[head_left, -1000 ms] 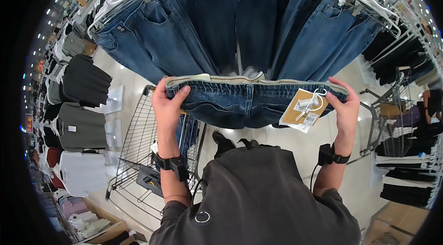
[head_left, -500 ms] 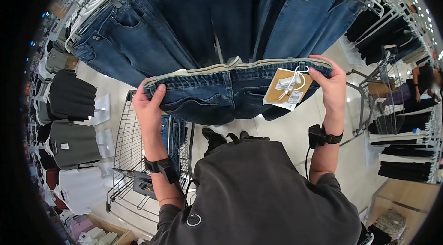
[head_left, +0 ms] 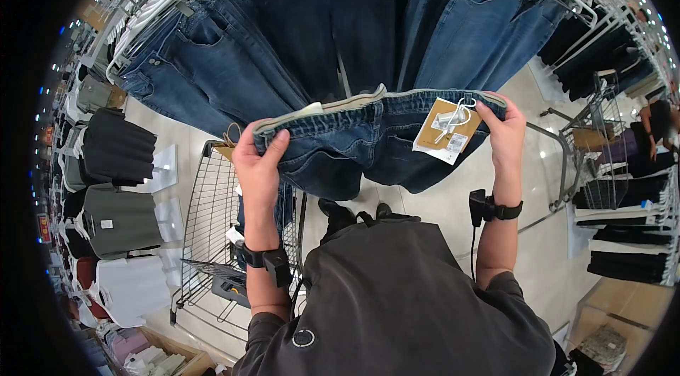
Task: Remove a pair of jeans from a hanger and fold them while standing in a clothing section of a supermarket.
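A pair of dark blue jeans point(head_left: 333, 142) is held up by its waistband in front of me, back pockets facing me. My left hand point(head_left: 261, 160) pinches one end of the waistband, thumb on the near side. At the other end, my right hand point(head_left: 501, 124) grips the waistband, its thumb beside the tag string. From that side hangs a brown and white price tag point(head_left: 445, 134) on a white loop. The waistband sags a little between my hands, and the legs drop out of sight below.
Racks of hanging jeans point(head_left: 326, 15) stand ahead. On my left is a wire shopping cart point(head_left: 205, 220) with denim inside, and beyond it hang shirts point(head_left: 117, 220). Another cart point(head_left: 602, 142) stands at the right near a person point(head_left: 659, 121) and dark hanging clothes point(head_left: 627, 263).
My left hand has moved right and slightly closer to my right hand, so the waistband is less stretched and tilts more. My right hand has barely shifted.
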Available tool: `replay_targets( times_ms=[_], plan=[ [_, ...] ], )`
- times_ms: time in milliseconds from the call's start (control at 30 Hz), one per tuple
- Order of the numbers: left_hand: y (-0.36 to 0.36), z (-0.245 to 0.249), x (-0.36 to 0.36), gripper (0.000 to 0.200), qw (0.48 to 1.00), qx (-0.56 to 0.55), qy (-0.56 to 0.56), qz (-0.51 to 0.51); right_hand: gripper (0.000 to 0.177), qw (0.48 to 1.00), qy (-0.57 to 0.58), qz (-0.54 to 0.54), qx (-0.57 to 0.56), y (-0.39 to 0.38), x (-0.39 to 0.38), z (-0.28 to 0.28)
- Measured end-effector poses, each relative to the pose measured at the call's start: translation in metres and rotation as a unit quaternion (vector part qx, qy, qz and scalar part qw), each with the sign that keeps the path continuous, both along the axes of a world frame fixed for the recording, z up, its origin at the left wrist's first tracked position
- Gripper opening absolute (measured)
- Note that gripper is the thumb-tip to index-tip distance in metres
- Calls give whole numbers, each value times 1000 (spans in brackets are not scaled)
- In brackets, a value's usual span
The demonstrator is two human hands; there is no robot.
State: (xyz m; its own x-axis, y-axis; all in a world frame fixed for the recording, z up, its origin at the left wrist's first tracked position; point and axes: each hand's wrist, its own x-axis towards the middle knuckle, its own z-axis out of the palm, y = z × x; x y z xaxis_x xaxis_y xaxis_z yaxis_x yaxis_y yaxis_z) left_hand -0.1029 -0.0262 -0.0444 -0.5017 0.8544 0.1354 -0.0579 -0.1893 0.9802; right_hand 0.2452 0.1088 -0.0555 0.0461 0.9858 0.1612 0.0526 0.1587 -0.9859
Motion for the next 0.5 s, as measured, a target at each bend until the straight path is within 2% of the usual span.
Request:
replay_targets(
  times_ms=[133, 233, 267, 300, 367, 400, 433, 467, 500],
  plan=[
    [3, 0, 16, 19, 999, -6, 21, -24, 19, 1000, 2, -27, -14, 14, 7, -29],
    [6, 8, 34, 17, 998, -20, 11, -54, 19, 997, -59, -48, 0, 23, 16, -53],
    [6, 10, 41, 18, 997, -24, 4, -71, 21, 995, -92, -42, 3, 30, 23, -67],
    [7, 11, 48, 18, 996, -27, -1, -89, 23, 981, -167, -79, 54, 34, 26, -82],
    [12, 6, 57, 19, 994, -36, 31, -99, 29, 925, -312, -153, 154, 39, 32, -102],
    [14, 3, 60, 19, 993, -39, 33, -108, 42, 894, -363, -199, 171, 31, 29, -98],
    [15, 0, 63, 19, 992, -43, 35, -117, 47, 949, -280, -140, 36, 22, 24, -89],
    [15, -2, 67, 19, 991, -37, 43, -122, 53, 974, -187, -77, -100, 12, 18, -79],
    [16, -3, 71, 19, 990, -34, 52, -128, 59, 969, -84, -11, -234, 1, 11, -70]
  ],
)
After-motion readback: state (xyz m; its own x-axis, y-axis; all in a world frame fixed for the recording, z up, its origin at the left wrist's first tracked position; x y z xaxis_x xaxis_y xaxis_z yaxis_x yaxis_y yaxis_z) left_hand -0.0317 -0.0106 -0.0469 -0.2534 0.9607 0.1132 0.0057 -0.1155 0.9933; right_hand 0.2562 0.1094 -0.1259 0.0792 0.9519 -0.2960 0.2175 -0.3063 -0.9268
